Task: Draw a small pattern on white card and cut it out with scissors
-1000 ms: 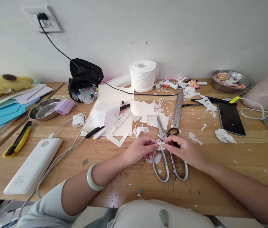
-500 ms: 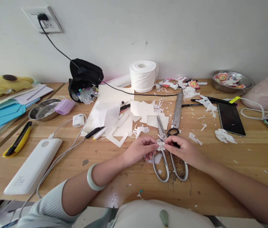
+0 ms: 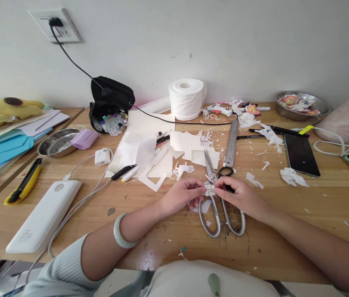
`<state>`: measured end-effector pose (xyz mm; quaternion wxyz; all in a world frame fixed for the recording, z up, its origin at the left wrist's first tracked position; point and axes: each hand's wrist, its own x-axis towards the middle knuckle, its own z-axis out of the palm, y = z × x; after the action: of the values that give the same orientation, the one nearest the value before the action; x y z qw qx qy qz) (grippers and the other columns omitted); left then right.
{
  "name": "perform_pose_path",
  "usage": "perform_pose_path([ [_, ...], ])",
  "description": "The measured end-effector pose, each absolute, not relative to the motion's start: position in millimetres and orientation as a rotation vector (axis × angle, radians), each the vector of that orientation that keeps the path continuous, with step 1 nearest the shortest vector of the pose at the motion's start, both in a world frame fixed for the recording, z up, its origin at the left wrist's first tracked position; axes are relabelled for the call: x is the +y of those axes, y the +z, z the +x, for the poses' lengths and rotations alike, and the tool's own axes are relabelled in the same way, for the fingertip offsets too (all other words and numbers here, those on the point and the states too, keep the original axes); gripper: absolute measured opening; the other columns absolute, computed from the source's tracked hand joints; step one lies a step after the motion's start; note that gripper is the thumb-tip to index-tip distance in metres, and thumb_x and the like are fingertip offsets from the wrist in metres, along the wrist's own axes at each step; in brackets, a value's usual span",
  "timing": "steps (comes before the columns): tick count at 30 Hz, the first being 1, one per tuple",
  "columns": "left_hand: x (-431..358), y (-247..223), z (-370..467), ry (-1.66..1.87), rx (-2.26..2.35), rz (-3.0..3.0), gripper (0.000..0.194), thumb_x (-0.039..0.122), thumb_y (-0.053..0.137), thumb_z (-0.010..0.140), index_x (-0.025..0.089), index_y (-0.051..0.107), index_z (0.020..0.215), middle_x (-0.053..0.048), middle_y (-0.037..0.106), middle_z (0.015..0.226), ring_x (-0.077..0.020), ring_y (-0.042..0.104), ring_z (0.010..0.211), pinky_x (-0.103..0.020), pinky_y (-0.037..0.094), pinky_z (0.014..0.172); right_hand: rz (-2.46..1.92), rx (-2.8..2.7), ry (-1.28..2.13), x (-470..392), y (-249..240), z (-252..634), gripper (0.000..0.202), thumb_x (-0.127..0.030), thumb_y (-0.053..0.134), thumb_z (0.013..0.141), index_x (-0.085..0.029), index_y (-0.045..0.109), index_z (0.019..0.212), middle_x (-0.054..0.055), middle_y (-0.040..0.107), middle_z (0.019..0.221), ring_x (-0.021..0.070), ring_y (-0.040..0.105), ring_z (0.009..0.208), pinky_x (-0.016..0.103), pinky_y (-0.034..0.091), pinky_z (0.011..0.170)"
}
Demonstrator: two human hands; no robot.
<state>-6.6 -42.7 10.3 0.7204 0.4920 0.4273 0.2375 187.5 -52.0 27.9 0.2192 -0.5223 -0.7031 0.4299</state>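
Between my two hands is a small white paper cutout (image 3: 209, 190) with black line drawing on it. My left hand (image 3: 189, 192) pinches its left edge, and my right hand (image 3: 235, 194) pinches the right edge. Directly beneath lies a large pair of silver scissors (image 3: 214, 214) on the table, blades pointing away from me and partly hidden by my fingers. A smaller pair of scissors with black handles (image 3: 225, 171) lies partly under my right hand. Just beyond my left hand is another drawn paper scrap (image 3: 186, 169).
Paper sheets (image 3: 185, 141) and snippets cover the table's middle, beside a steel ruler (image 3: 231, 142). Behind stands a white tissue roll (image 3: 186, 99). A power bank (image 3: 44, 216) and yellow utility knife (image 3: 24, 181) lie left; a phone (image 3: 301, 154) and metal bowl (image 3: 304, 111) are right.
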Motion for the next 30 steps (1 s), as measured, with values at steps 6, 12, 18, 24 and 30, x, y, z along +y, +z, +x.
perform_pose_path([
  [6,-42.6,10.2,-6.7,0.525,0.936,1.085,0.030,0.043,0.063,0.072,0.014,0.055,0.071,0.005,0.052,0.050,-0.0044,0.046,0.041,-0.015,0.036,0.039,-1.434,-1.948,1.186,-51.4,26.5,187.8,0.021,-0.040,0.051,0.080,-0.020,0.059,0.076,0.000,0.059,0.072,0.0148,0.054,0.069,0.025,0.044,0.065],
  [12,-43.0,11.0,-6.5,0.532,0.941,1.092,0.031,0.044,0.062,0.073,0.014,0.055,0.070,0.005,0.051,0.049,-0.0046,0.046,0.041,-0.015,0.036,0.040,-1.437,-1.949,1.191,-51.1,25.5,188.5,0.021,-0.039,0.051,0.081,-0.021,0.058,0.076,0.000,0.059,0.073,0.0147,0.054,0.070,0.025,0.043,0.065],
  [18,-42.6,9.7,-6.6,0.527,0.944,1.095,0.031,0.044,0.062,0.072,0.014,0.055,0.071,0.005,0.051,0.049,-0.0050,0.046,0.041,-0.016,0.036,0.039,-1.432,-1.952,1.200,-50.8,23.8,189.1,0.021,-0.039,0.051,0.081,-0.020,0.058,0.077,-0.001,0.058,0.072,0.0142,0.053,0.069,0.025,0.042,0.064],
  [24,-42.7,9.9,-6.8,0.521,0.938,1.093,0.031,0.044,0.062,0.073,0.014,0.055,0.070,0.004,0.051,0.050,-0.0050,0.047,0.042,-0.016,0.037,0.040,-1.436,-1.938,1.204,-51.4,25.7,188.0,0.020,-0.038,0.051,0.080,-0.020,0.058,0.076,-0.001,0.058,0.071,0.0139,0.052,0.068,0.025,0.042,0.064],
  [30,-42.2,9.7,-6.5,0.520,0.938,1.095,0.030,0.043,0.062,0.073,0.014,0.054,0.069,0.005,0.050,0.049,-0.0049,0.046,0.041,-0.016,0.036,0.039,-1.424,-1.938,1.214,-50.5,25.1,188.1,0.020,-0.038,0.052,0.080,-0.020,0.058,0.076,-0.001,0.057,0.070,0.0137,0.051,0.067,0.025,0.042,0.063],
])
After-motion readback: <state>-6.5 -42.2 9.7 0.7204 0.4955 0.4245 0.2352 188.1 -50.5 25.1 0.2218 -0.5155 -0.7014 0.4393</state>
